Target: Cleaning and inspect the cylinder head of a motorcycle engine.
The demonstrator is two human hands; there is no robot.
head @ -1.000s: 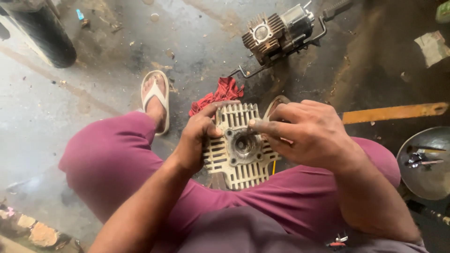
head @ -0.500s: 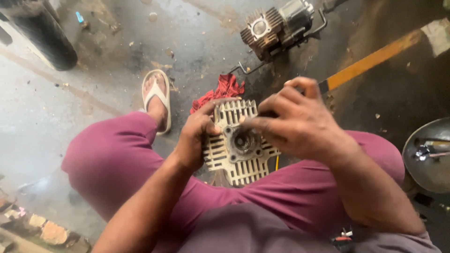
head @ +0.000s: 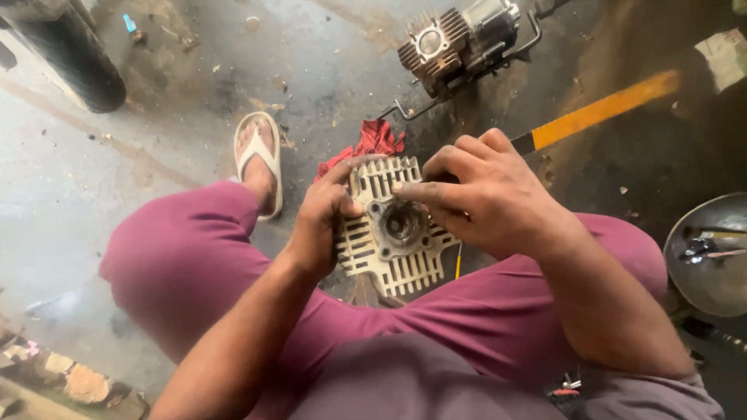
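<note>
A pale finned metal engine cylinder head (head: 389, 241) with a round centre hole rests between my knees, above my maroon trousers. My left hand (head: 323, 218) grips its left edge, thumb on the fins. My right hand (head: 486, 198) lies over its upper right part, fingers curled, forefinger pointing at the top fins. Whether the right hand holds a small tool is hidden. A red rag (head: 366, 144) lies on the floor just beyond the head.
A small engine (head: 459, 39) with a bent metal frame sits on the stained concrete floor ahead. A yellow strip (head: 599, 113) runs to the right. My sandalled foot (head: 259, 155) is at left, a black tyre (head: 66, 58) top left, a metal bowl (head: 712, 253) with tools at right.
My right hand has shifted slightly up and right over the cylinder head. The view has tilted, so the yellow strip now slants. My left hand keeps its grip.
</note>
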